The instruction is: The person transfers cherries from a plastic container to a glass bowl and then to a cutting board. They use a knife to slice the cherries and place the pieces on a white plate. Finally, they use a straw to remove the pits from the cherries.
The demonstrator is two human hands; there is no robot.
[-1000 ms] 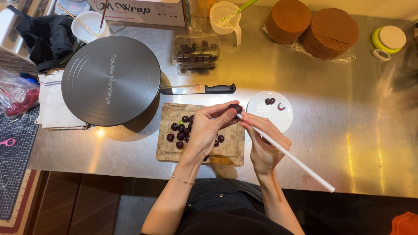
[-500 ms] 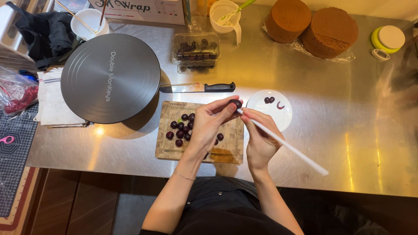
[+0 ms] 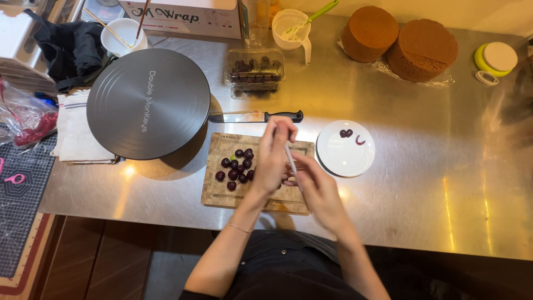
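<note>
A cherry, hidden inside the fingertips of the left hand, is held raised over the wooden cutting board, and a thin white stick runs up to it from the right hand, whose fingers are pinched narrow around the stick's lower end. The left fingers are closed snugly on the fruit, so it cannot be seen whether the stick has gone through. By the look of it, this is the pitting step: the stick pressed into one cherry while the rest wait. The pile of dark cherries lies on the board just left of the hands, and the small white plate to the right carries a few dark bits near its far edge. A black-handled knife lies just beyond the board, with the round grey turntable to the left. The next move calls for a steady push along the cherry's axis, fingers kept off the stick's tip.
</note>
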